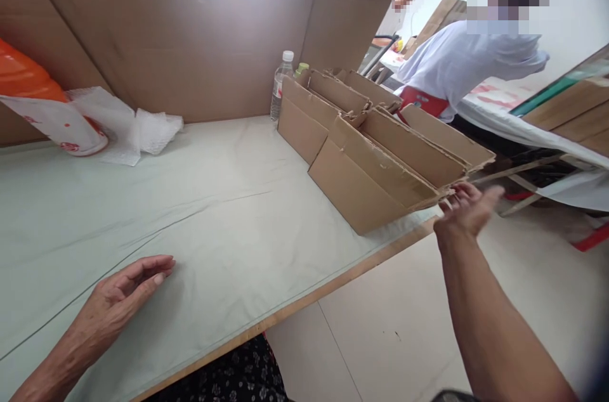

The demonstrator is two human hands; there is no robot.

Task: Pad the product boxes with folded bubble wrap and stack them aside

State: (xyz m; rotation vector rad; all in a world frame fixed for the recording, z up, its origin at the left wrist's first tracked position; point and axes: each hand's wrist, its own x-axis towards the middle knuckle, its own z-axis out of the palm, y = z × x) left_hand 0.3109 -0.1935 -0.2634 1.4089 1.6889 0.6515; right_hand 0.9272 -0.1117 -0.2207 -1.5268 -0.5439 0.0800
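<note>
My left hand [130, 285] rests on its side on the pale green tablecloth [228, 243]. Its fingers are loosely bent, the thumb is apart from them, and nothing is in it. At the right, my right hand [466, 208] is at the near corner of an open-topped cardboard box [361, 177]. The thumb there stands away from the fingers and is slightly blurred; whether the fingertips touch the box edge I cannot tell. Behind this box stands a second open cardboard box [309, 113]. The insides of both boxes are mostly hidden.
A clear bottle [281, 88] with a white cap stands beside the boxes. Bubble wrap [155, 130] and an orange container [33, 82] lie at the back left, before a tall cardboard panel [214, 28]. A wooden table edge [304, 297] runs diagonally. Two people work beyond.
</note>
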